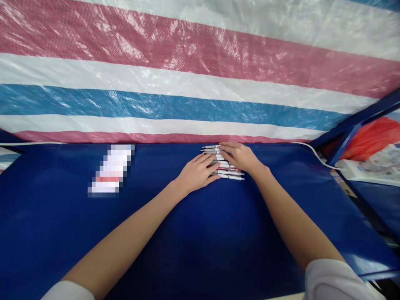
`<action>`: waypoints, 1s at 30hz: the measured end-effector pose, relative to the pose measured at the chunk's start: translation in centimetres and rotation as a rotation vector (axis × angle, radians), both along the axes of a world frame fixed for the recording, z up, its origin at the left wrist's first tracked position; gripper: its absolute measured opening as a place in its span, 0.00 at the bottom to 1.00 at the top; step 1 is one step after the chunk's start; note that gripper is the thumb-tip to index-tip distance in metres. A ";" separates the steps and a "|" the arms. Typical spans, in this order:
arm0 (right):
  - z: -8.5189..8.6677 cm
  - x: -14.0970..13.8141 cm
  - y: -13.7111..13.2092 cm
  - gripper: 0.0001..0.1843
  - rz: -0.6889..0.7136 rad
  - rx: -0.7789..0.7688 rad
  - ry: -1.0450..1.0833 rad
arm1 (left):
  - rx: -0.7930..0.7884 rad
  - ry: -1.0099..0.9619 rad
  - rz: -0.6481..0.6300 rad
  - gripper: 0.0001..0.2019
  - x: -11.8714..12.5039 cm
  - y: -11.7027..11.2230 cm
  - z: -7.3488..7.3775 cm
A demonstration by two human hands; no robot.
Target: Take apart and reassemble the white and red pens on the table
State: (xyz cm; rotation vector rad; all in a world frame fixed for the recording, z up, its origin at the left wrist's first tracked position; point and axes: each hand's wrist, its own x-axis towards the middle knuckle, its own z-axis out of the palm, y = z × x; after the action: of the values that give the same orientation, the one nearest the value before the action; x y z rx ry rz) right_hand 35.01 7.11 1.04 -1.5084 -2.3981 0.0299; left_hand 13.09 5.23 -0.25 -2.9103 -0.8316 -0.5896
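Several white and grey pens [230, 176] lie side by side in a row near the back of the blue table, roughly parallel to its back edge. My left hand [196, 171] rests over their left ends, fingers stretched out and touching them. From the right, my right hand [238, 155] lies over the far pens, its fingers extended to the left. A bit of red or pink shows on one pen between the hands. Both hands cover part of the row, so some pens are partly hidden.
On the left of the blue table [200, 250] lies a blurred-out white item with a red band [111, 171]. A striped plastic sheet [187, 75] hangs behind. At right are a blue metal frame [346, 135], a white cable [315, 154] and a red plastic bag [371, 139].
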 end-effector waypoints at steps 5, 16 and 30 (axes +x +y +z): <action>-0.5 -0.1 -0.6 0.21 0.016 0.042 0.020 | -0.023 0.017 -0.020 0.21 -0.7 0.2 0.2; -0.3 -4.3 -4.1 0.20 -0.190 0.004 0.057 | -0.150 0.218 -0.217 0.17 -5.2 2.6 2.8; 1.8 -6.1 -5.2 0.20 -0.214 -0.067 -0.106 | -0.155 0.152 -0.282 0.20 -6.6 0.9 2.2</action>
State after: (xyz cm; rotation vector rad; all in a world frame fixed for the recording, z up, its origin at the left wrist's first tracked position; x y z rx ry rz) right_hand 28.86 1.91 2.88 -1.8326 -2.3222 -0.0172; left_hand 6.47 6.09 1.94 -3.1912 -0.4730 -0.3248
